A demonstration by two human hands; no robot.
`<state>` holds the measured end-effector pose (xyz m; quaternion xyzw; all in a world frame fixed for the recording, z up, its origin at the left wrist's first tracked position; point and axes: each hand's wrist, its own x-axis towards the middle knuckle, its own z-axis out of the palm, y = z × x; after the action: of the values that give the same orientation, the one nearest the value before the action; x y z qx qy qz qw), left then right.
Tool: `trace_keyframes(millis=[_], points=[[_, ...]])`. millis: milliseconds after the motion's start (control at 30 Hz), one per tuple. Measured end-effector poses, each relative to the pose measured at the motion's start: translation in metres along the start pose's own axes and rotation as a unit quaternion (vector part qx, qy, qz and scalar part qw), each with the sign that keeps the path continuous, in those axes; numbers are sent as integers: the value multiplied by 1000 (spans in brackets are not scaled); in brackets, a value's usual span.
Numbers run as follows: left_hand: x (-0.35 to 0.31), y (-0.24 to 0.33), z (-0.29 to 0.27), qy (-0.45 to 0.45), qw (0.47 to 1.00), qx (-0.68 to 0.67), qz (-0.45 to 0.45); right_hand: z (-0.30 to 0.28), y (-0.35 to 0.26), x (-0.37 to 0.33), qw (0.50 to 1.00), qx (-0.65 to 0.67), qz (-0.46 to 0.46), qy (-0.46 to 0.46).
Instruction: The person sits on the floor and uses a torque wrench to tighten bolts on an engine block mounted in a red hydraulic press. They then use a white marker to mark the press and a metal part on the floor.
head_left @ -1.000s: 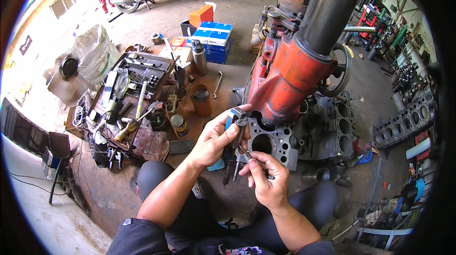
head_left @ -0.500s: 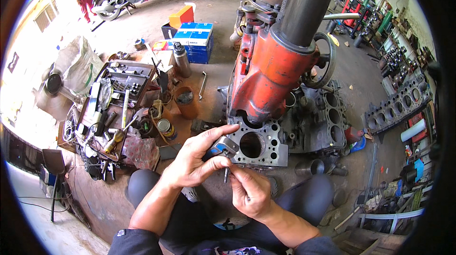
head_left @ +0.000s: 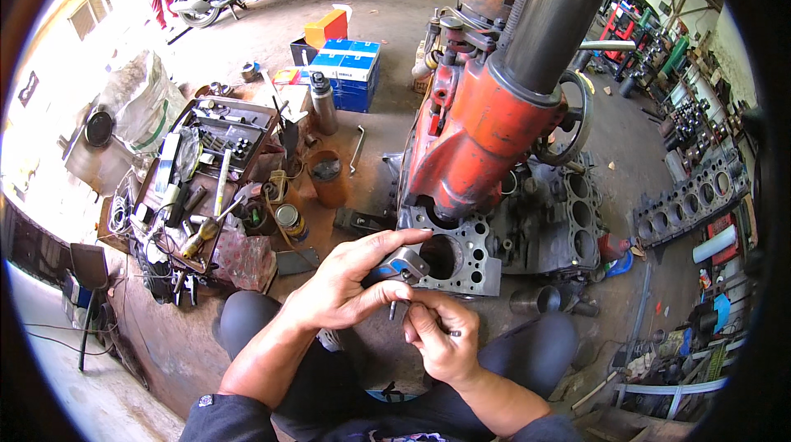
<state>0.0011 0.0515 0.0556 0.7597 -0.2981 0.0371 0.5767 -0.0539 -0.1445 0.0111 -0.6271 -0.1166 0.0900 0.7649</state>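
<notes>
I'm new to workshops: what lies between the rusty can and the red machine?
The head view shows a bent metal rod near the rusty can, then a grey piece, unclear, beside the red machine.

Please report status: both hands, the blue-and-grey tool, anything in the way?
Left hand: gripping blue-and-grey tool. Right hand: close by, pinching small metal piece. Engine block just beyond; no clear obstruction.

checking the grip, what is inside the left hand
In the left hand, a grey-and-blue tool shows between fingers and thumb; a short rod end sticks out below. The rest, and any join, is covered.
</notes>
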Motion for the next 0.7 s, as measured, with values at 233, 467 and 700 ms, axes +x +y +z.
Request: trace_keyframes(millis=[233, 467, 700], points=[[-3, -7, 2, 31, 999, 2, 12, -2, -1, 5, 993, 108, 43, -16], [5, -21, 30, 216, 900, -370, -79, -5, -10, 16, 981, 177, 79, -5], [15, -39, 0, 319, 725, -606, -72, 5, 11, 21, 986, -154, 2, -69]])
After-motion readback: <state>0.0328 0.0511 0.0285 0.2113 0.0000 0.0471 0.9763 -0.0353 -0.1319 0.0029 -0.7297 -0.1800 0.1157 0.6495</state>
